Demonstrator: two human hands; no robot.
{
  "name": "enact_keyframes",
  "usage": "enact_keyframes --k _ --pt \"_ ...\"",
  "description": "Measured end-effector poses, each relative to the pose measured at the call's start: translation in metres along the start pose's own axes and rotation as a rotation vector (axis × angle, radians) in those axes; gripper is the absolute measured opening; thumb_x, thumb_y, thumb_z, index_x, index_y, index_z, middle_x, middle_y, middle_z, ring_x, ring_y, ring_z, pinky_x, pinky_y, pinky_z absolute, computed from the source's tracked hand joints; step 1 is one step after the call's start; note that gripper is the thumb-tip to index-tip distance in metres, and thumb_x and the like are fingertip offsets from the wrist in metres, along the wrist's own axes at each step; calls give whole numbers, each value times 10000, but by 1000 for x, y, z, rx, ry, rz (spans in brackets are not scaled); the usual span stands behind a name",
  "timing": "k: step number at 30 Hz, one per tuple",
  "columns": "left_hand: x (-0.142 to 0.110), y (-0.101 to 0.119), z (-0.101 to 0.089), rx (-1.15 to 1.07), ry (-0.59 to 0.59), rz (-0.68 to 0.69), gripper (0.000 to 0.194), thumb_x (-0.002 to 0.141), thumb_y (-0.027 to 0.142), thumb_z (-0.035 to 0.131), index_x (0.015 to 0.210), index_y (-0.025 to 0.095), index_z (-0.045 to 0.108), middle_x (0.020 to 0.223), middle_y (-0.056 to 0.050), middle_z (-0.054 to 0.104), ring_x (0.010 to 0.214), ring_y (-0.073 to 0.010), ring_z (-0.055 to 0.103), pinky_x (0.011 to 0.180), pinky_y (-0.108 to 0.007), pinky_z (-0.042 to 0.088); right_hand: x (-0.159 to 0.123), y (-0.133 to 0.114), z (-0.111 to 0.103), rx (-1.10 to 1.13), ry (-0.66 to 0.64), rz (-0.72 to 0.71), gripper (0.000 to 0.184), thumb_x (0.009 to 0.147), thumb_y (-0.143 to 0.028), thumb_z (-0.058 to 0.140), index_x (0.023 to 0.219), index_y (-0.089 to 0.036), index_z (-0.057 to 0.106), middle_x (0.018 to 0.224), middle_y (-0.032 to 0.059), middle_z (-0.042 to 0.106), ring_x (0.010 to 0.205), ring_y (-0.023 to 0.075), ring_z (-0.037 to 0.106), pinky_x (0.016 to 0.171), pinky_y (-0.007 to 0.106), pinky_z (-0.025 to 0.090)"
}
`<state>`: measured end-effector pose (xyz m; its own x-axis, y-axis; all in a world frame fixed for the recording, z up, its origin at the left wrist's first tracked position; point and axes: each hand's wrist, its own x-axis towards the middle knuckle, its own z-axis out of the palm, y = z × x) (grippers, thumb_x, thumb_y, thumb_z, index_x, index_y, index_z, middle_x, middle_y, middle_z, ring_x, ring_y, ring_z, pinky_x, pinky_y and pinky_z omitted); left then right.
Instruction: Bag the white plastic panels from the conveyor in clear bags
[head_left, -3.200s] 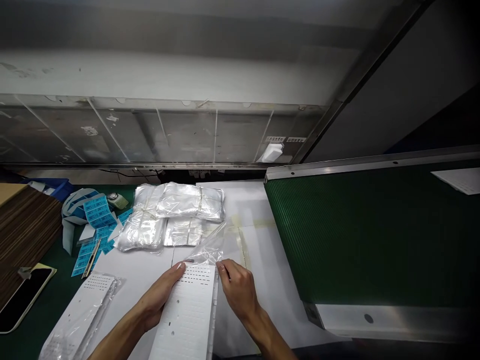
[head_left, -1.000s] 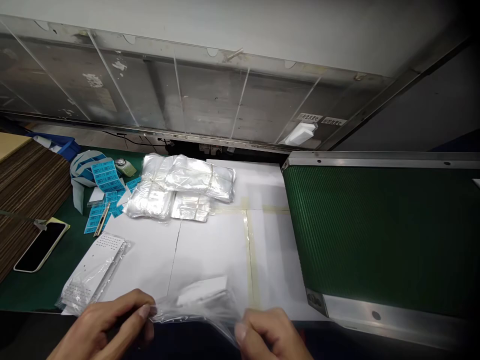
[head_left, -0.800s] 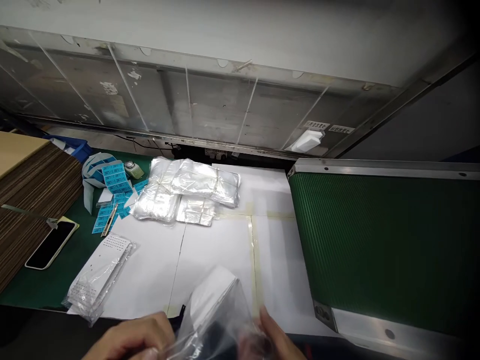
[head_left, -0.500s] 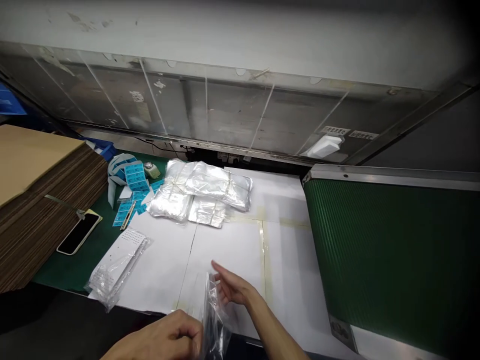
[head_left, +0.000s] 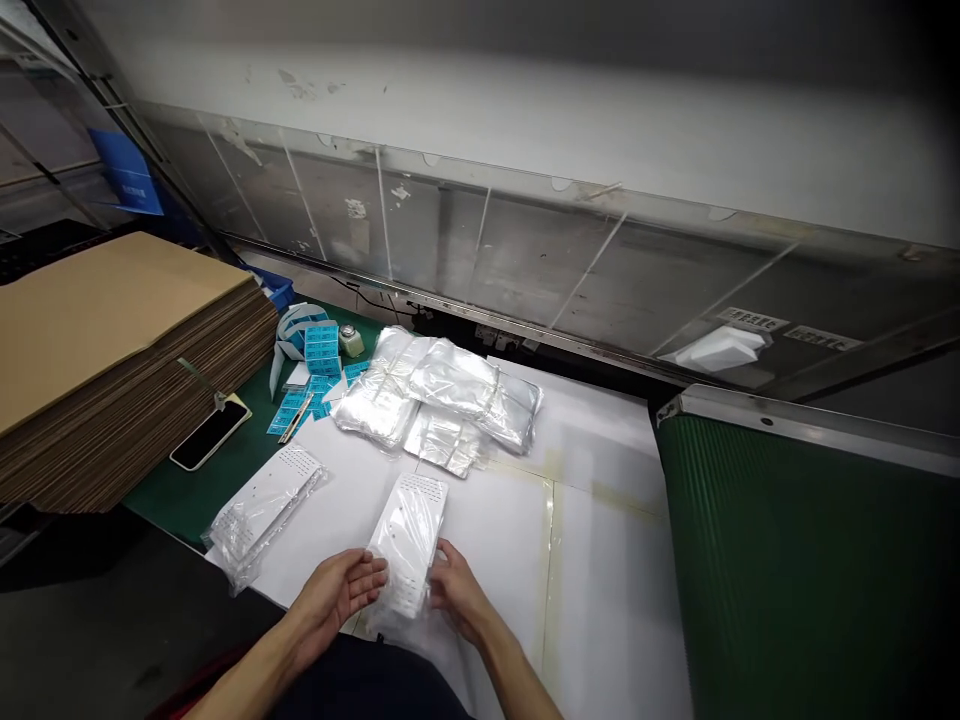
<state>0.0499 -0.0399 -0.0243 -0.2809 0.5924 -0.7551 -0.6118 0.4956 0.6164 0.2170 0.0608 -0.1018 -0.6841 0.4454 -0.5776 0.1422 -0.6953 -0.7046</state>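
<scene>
A flat white piece with rows of small dark slots in a clear plastic bag [head_left: 409,540] lies on the white sheet between my hands. My left hand [head_left: 341,595] is open at its left edge, palm turned inward and fingers stretched out to the bag. On the opposite side my right hand [head_left: 457,592] has its thumb and fingers apart, loosely bent against the bag's right edge. The loose end of the bag crumples toward my body. To the left rests a similar bagged white piece [head_left: 270,500], apart from my hands.
Bundles of clear bags [head_left: 450,390] lie behind. Blue label sheets [head_left: 322,350], a small glass jar [head_left: 350,341] and a phone [head_left: 211,434] sit left, by a cardboard stack [head_left: 135,370]. A green conveyor belt [head_left: 787,540] borders the right side; a metal panel [head_left: 517,240] stands behind.
The slotted white bagged piece now lies between my hands, where my left fist was by a clear bag before. My left hand has opened. The view has swung left.
</scene>
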Motion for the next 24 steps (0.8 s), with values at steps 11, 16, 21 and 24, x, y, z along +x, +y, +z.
enact_keyframes --k 11,16,21,24 --pt "50 -22 -53 579 221 344 514 754 461 533 1116 100 483 1062 -176 619 908 -296 630 836 -458 474 65 31 64 -336 100 50 235 721 -211 565 939 -163 492 715 3 599 602 164 592 587 332 485" --pt "51 -31 -74 987 286 645 610 712 470 587 1237 171 502 1417 -156 347 1343 -354 191 1094 -519 72 72 21 64 -379 162 -18 345 786 -252 510 1122 -194 457 1004 66 580 899 200 579 727 332 460" --pt "79 -35 -84 1618 433 746 930 645 460 621 1421 164 202 1518 -157 100 1363 -391 62 1053 -582 89 72 12 69 -327 96 -52 501 750 -199 433 1247 -221 375 954 49 579 876 197 574 655 295 467" --pt "92 -37 -83 1692 506 693 891 705 424 546 1439 184 102 1504 -157 139 1319 -382 209 1005 -532 222 68 6 70 -305 22 -84 592 687 -147 467 1265 -260 401 993 31 581 837 169 575 652 275 465"
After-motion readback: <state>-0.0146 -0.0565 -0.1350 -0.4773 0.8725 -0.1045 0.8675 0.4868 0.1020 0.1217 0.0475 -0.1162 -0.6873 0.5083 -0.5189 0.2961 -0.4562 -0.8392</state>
